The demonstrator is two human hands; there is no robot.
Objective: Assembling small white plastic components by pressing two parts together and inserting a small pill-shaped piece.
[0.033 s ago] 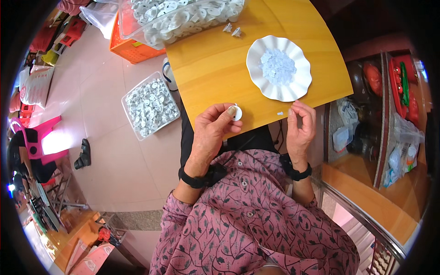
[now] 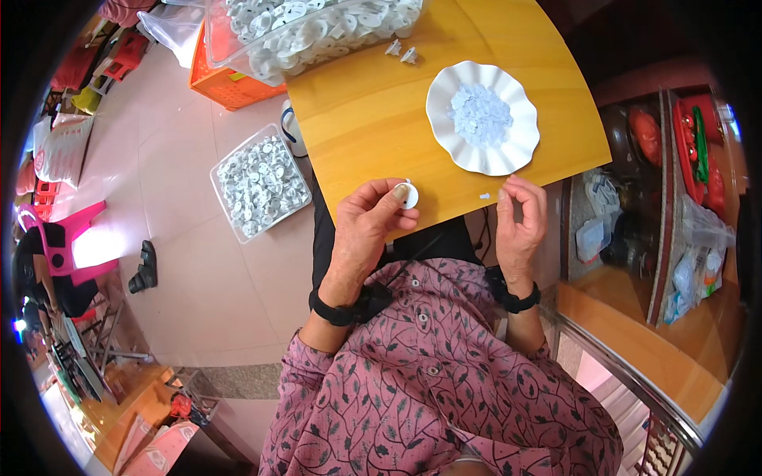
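Over the near edge of the wooden table, my left hand (image 2: 368, 216) pinches a small round white plastic part (image 2: 409, 198) between thumb and fingers. The part has a dark small hole or slot in its face. To the right, my right hand (image 2: 521, 222) hovers by the same edge, thumb and index fingertip apart, with nothing visible between them. Just left of its thumb, a tiny pale plastic piece (image 2: 485, 196) lies on the table. Beyond that hand stands a white wavy-rimmed plate (image 2: 520, 151) heaped with small bluish-white flakes (image 2: 481, 115).
Two white plastic parts (image 2: 401, 51) lie at the table's (image 2: 357, 119) far side. A large clear bin (image 2: 309, 44) of similar parts is at the far left, beside an orange crate (image 2: 238, 91). Lower left stands another filled tub (image 2: 262, 186). Shelves (image 2: 619, 222) flank the right.
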